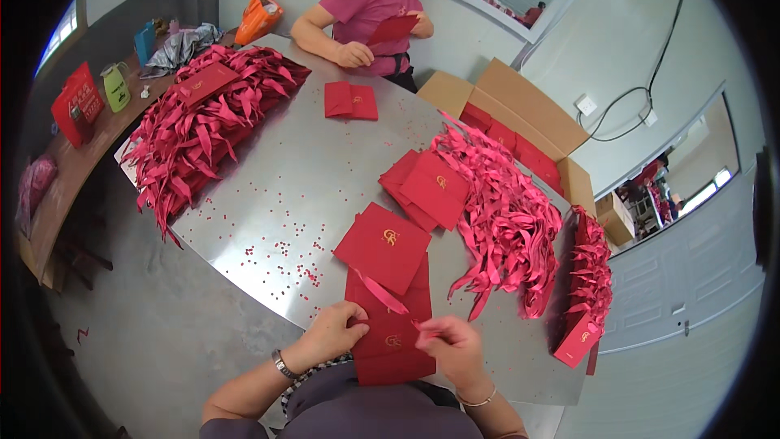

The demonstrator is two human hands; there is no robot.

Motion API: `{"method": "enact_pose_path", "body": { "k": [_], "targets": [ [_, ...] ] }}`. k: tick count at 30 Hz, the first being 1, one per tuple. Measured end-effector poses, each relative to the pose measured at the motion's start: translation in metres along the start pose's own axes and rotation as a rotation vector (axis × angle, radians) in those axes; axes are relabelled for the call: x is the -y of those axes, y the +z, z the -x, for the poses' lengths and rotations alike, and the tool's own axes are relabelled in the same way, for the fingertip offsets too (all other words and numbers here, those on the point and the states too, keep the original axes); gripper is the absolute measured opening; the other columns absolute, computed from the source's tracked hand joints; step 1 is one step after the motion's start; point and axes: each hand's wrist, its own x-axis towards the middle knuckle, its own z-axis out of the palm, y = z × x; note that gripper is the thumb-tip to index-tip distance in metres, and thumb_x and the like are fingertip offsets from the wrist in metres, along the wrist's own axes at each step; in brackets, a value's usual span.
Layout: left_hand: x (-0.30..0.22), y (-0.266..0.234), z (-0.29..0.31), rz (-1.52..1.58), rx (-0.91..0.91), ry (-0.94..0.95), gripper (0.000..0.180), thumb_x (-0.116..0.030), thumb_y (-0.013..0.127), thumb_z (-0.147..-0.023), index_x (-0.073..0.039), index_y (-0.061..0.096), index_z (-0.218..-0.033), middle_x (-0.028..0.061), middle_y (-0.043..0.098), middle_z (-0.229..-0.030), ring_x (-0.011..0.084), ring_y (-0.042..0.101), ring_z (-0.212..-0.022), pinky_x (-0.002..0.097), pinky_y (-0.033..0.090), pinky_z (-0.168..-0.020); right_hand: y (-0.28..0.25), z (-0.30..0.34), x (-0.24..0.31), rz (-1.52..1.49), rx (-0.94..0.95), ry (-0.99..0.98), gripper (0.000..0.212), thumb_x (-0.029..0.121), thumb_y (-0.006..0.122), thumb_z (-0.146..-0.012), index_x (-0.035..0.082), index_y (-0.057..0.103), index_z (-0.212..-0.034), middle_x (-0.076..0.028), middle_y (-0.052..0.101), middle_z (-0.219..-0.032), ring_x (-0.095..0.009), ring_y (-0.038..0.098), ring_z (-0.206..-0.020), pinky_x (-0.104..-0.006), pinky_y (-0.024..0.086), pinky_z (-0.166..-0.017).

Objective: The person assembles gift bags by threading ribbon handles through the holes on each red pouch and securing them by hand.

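A flat red paper bag [395, 362] with a gold emblem lies at the table's near edge, against my body. My left hand [331, 332] has its thumb and fingers closed at the bag's left edge. On the right side, my right hand [453, 349] pinches the end of a pink ribbon where it meets the bag. Another length of pink ribbon [380, 291] runs slantwise over the bag's upper part. Just beyond lies a second red bag [383, 248], overlapping the top of the first.
Flat red bags [437, 189] lie farther on, beside a heap of pink ribbons [512, 236]. More ribboned bags [199, 126] pile up at left. Red paper dots [284, 252] dot the metal table [321, 167]. A person [370, 12] stands across, holding red paper. A cardboard box [520, 106] holds red bags.
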Motion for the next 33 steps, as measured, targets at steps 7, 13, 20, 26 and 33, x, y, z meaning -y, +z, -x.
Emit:
{"method": "enact_pose_path", "body": {
  "k": [7, 13, 20, 26, 33],
  "targets": [
    [-0.003, -0.004, 0.022, 0.022, 0.107, 0.054, 0.02, -0.012, 0.07, -0.08, 0.0, 0.065, -0.095, 0.0166, 0.065, -0.092, 0.0302, 0.065, -0.083, 0.0378, 0.052, -0.075, 0.026, 0.02, -0.038, 0.853, 0.177, -0.092, 0.021, 0.015, 0.078, -0.079, 0.002, 0.066, -0.09, -0.01, 0.067, -0.079, -0.016, 0.065, -0.067, -0.0288, 0.052, -0.065],
    [0.003, 0.003, 0.012, -0.128, 0.005, 0.259, 0.015, -0.01, 0.068, -0.08, -0.002, 0.065, -0.093, 0.0158, 0.065, -0.09, 0.0338, 0.064, -0.083, 0.0397, 0.051, -0.072, 0.02, 0.007, -0.033, 0.95, 0.307, -0.458, 0.027, 0.017, 0.075, -0.078, 0.005, 0.066, -0.101, -0.01, 0.064, -0.084, -0.028, 0.062, -0.078, -0.0371, 0.05, -0.066],
    [-0.004, -0.001, -0.01, 0.099, -0.028, 0.039, 0.013, 0.0, 0.065, -0.085, 0.0, 0.061, -0.097, 0.0072, 0.061, -0.085, 0.0147, 0.064, -0.076, 0.027, 0.053, -0.055, 0.035, 0.003, -0.04, 0.556, 0.013, 0.054, 0.021, 0.011, 0.069, -0.085, 0.003, 0.062, -0.104, -0.012, 0.063, -0.079, -0.03, 0.062, -0.068, -0.0379, 0.051, -0.063],
    [-0.001, -0.005, -0.01, 0.2, 0.112, -0.158, 0.017, -0.003, 0.066, -0.079, 0.003, 0.064, -0.095, 0.0174, 0.062, -0.096, 0.0323, 0.063, -0.084, 0.0391, 0.05, -0.075, 0.028, -0.005, -0.059, 0.9, 0.177, -0.273, 0.025, 0.002, 0.064, -0.086, 0.001, 0.064, -0.11, -0.013, 0.064, -0.084, -0.029, 0.062, -0.075, -0.0372, 0.05, -0.068],
    [-0.002, -0.001, -0.002, 0.125, 0.168, -0.046, 0.01, 0.009, 0.058, -0.085, 0.004, 0.06, -0.094, 0.0059, 0.056, -0.096, 0.0145, 0.062, -0.078, 0.0262, 0.055, -0.063, 0.03, 0.006, -0.069, 0.766, 0.008, -0.329, 0.02, 0.0, 0.072, -0.08, -0.001, 0.066, -0.099, -0.011, 0.068, -0.084, -0.025, 0.064, -0.073, -0.0325, 0.052, -0.066]
  ]
}}
